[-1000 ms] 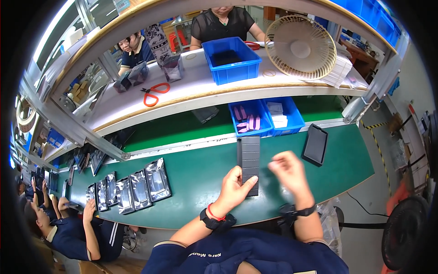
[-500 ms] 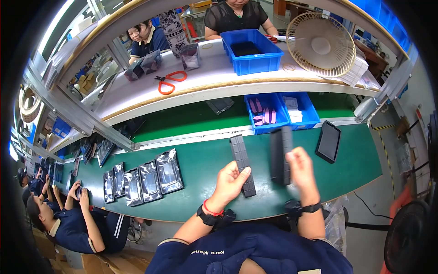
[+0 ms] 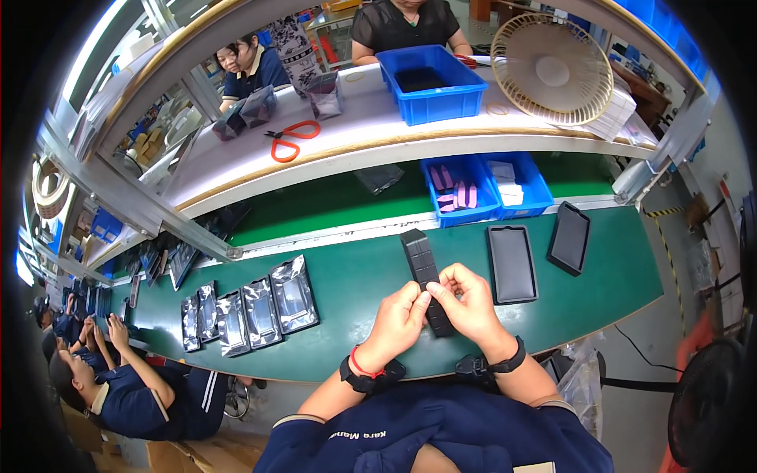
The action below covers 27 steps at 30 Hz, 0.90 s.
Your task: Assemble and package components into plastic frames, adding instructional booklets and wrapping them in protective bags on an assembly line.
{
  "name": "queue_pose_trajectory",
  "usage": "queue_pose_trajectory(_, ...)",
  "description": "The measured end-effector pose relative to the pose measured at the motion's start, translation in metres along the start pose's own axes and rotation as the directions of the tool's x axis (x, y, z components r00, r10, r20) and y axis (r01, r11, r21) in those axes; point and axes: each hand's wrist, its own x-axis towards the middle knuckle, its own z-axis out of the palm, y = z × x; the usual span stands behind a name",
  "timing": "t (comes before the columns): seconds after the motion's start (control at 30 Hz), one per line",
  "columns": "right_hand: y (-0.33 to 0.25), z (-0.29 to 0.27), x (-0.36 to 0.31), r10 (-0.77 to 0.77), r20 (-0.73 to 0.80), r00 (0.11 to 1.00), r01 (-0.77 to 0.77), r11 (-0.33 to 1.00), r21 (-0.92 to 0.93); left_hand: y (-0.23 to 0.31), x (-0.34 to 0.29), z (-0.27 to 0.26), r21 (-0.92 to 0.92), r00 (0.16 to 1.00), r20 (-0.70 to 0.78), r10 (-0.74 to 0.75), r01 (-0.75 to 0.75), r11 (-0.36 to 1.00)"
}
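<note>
In front of me, a stack of black plastic trays [image 3: 418, 251], held on edge, leans slightly to the left at its far end. My left hand [image 3: 397, 322] grips its near part from the left, thumb on top. My right hand [image 3: 471, 306] closes on the same stack from the right, both thumbs meeting over it. How many trays are in it I cannot tell. Just right of my hands a single shallow black tray [image 3: 512, 265] lies flat, hollow side up. Beyond it rests a similar tray [image 3: 569, 238], turned at an angle.
Several silvery packets [image 3: 292, 293] lie in a row on the green table [image 3: 355, 272] to the left. Two blue bins [image 3: 524, 185] with pink pieces and white papers stand behind. Above are a shelf with red-handled scissors [image 3: 292, 142], a blue tub [image 3: 438, 106] and a fan [image 3: 552, 67]. Co-workers sit left and opposite.
The tray piece in my right hand has gone down flat on the table, beside the angled tray. My right hand has moved left and joined the left one on the stack.
</note>
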Motion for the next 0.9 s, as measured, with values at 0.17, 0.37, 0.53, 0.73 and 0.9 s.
queue_pose_trajectory(0.17,0.004,0.002,0.002,0.042,0.07,0.997,-0.046,0.997,0.065,0.01,-0.004,-0.006,-0.07,0.999,-0.03,-0.023,0.021,0.997)
queue_pose_trajectory(0.37,0.013,-0.034,0.014,0.161,-0.078,0.984,-0.129,0.942,0.311,0.002,-0.008,-0.036,0.011,0.963,-0.268,-0.032,0.036,0.999)
queue_pose_trajectory(0.53,0.019,-0.066,0.008,0.276,-0.028,0.961,-0.25,0.905,0.344,-0.038,0.005,-0.065,0.786,0.983,-0.176,-0.049,0.17,0.595)
queue_pose_trajectory(0.73,0.029,-0.059,0.004,0.284,0.065,0.957,-0.289,0.896,0.338,-0.056,-0.021,-0.09,0.787,0.9,-0.275,-0.338,0.413,0.459)
queue_pose_trajectory(0.9,0.029,-0.061,0.003,0.263,0.082,0.961,-0.275,0.896,0.349,-0.058,-0.054,-0.107,0.778,0.923,-0.173,-0.342,0.341,0.527)
